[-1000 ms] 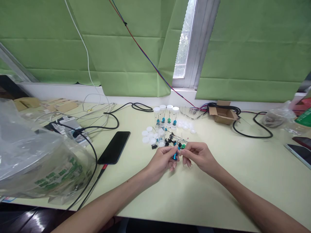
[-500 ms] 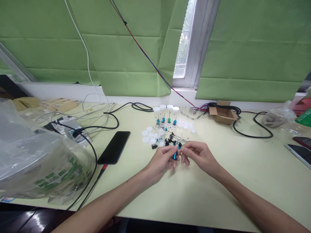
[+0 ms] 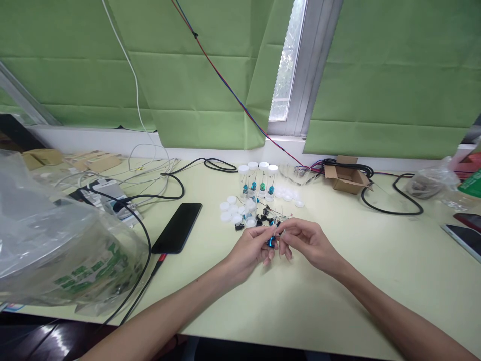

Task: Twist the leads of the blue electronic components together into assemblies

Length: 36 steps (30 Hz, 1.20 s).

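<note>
My left hand (image 3: pixel 251 251) pinches a small shiny blue part (image 3: pixel 271 241) between thumb and fingertips. Close against it on the right, my right hand (image 3: pixel 308 243) has its thumb and index finger drawn together at the part's upper end; whatever lies between those fingertips is too small to make out. Just beyond the hands is a loose pile of small black parts (image 3: pixel 259 219) and thin metal pins. A clear tube (image 3: pixel 250 213) stands beside the pile. Behind it, several white-capped clear tubes (image 3: pixel 262 181) stand in a group, with blue or green pieces inside.
White caps (image 3: pixel 230 210) lie left of the pile, and more caps (image 3: pixel 287 194) lie to its right. A black phone (image 3: pixel 177 228) rests at left, near a large plastic bag (image 3: pixel 67 245). An open cardboard box (image 3: pixel 347 178) and black cables (image 3: pixel 394 208) are at back right.
My right index finger and thumb have shifted slightly at the top of the blue part. My left hand keeps its hold in nearly the same place.
</note>
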### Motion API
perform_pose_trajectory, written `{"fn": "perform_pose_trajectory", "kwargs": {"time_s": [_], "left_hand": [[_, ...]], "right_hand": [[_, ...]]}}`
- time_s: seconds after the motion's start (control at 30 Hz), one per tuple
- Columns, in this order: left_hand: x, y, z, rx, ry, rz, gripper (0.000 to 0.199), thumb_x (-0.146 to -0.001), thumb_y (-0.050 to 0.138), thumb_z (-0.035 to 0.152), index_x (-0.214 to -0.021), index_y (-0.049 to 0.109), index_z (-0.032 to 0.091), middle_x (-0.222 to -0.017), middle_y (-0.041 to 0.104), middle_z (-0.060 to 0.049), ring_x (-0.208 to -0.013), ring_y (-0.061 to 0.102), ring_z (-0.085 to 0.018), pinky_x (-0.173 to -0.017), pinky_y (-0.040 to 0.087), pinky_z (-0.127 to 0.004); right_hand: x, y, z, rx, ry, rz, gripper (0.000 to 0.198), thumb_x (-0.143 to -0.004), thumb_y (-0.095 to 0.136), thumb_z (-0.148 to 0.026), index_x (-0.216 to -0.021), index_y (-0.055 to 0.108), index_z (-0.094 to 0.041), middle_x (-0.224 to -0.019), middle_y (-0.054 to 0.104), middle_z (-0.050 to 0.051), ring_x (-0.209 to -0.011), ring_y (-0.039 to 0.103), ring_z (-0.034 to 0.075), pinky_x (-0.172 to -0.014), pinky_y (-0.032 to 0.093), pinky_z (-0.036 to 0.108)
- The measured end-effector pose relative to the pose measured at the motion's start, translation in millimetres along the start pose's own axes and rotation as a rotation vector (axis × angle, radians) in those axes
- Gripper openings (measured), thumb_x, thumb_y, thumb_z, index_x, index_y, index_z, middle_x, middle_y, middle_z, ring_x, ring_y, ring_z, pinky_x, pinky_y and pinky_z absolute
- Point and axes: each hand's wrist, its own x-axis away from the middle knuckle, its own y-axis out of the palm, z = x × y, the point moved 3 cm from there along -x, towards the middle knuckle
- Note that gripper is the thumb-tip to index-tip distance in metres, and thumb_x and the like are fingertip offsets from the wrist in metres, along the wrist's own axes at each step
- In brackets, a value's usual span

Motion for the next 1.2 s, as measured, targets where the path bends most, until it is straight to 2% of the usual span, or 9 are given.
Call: {"fn": "perform_pose_trajectory", "kwargs": {"time_s": [0.47, 0.6, 0.8, 0.93, 1.2], "left_hand": [[0.1, -1.4, -1.0, 0.005, -0.041, 0.034, 0.038, -0.085, 0.065, 0.048, -0.080, 0.066, 0.011, -0.070, 0.062, -0.004, -0.041, 0.046, -0.004, -0.034, 0.029, -0.017], [0.7, -1.9, -2.0, 0.002, -0.061, 0.028, 0.037, -0.084, 0.065, 0.047, -0.074, 0.066, 0.011, -0.069, 0.060, -0.002, -0.037, 0.044, -0.002, -0.032, 0.026, -0.016], [-0.1, -3.8, -3.3, -0.005, -0.103, 0.081, 0.034, -0.081, 0.068, 0.044, -0.075, 0.068, 0.010, -0.061, 0.057, 0.000, -0.033, 0.043, -0.002, -0.030, 0.023, -0.017], [-1.2, -3.5, -3.2, -0.017, -0.125, 0.096, 0.038, -0.080, 0.068, 0.047, -0.072, 0.065, 0.010, -0.058, 0.056, 0.001, -0.032, 0.041, -0.002, -0.029, 0.021, -0.017], [-1.9, -5.0, -2.1, -0.011, -0.108, 0.145, 0.038, -0.080, 0.068, 0.047, -0.068, 0.062, 0.011, -0.055, 0.056, 0.001, -0.030, 0.038, -0.002, -0.030, 0.017, -0.018]], "right_hand": [[0.0, -3.6, 3.6, 0.061, 0.021, 0.085, 0.015, -0.089, 0.066, -0.031, -0.093, 0.071, -0.018, -0.070, 0.068, 0.003, -0.057, 0.060, 0.012, -0.054, 0.053, 0.027], [-0.2, -3.2, -1.0, 0.232, -0.041, 0.097, 0.014, -0.090, 0.065, -0.030, -0.093, 0.071, -0.019, -0.070, 0.070, 0.003, -0.056, 0.061, 0.013, -0.055, 0.053, 0.027], [1.7, -4.1, -7.5, 0.646, -0.280, 0.121, 0.012, -0.093, 0.059, -0.025, -0.094, 0.070, -0.022, -0.071, 0.071, 0.002, -0.058, 0.062, 0.014, -0.059, 0.052, 0.026], [3.0, -7.6, -4.4, 0.826, -0.397, 0.090, 0.014, -0.097, 0.053, -0.026, -0.096, 0.066, -0.021, -0.076, 0.071, 0.004, -0.063, 0.062, 0.015, -0.060, 0.048, 0.026], [3.2, -9.7, -0.3, 1.067, -0.459, 0.010, 0.026, -0.101, 0.046, -0.027, -0.078, 0.057, -0.019, -0.058, 0.052, -0.001, -0.052, 0.043, 0.013, -0.053, 0.031, 0.027]]}}
